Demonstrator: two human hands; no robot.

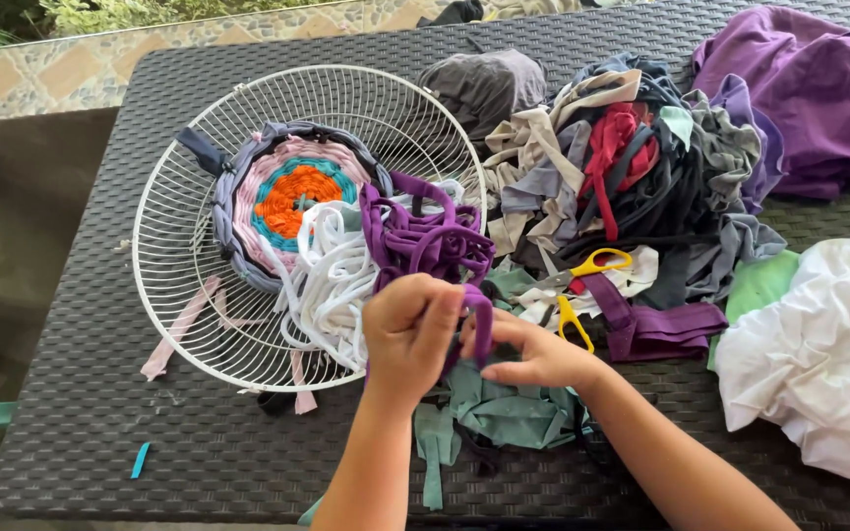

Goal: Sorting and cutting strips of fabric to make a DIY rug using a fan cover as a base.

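Observation:
My left hand [407,332] and my right hand [533,352] meet over the table's front middle, both pinching a purple fabric strip [479,320]. The strip runs up into a tangle of purple strips [425,236] lying on a round white wire grill [199,324]. On the grill sits a round woven piece [292,197] with an orange centre, teal, pink and grey-blue rings. Loose white strips [332,280] lie beside it. Yellow-handled scissors [582,285] rest just right of my right hand.
A heap of mixed fabric strips [622,167] fills the table's back right, with purple cloth [809,88] and white cloth [819,354] further right. Teal-green scraps [504,413] lie under my hands on the dark woven table [100,413]. Tiled ground [71,69] lies beyond.

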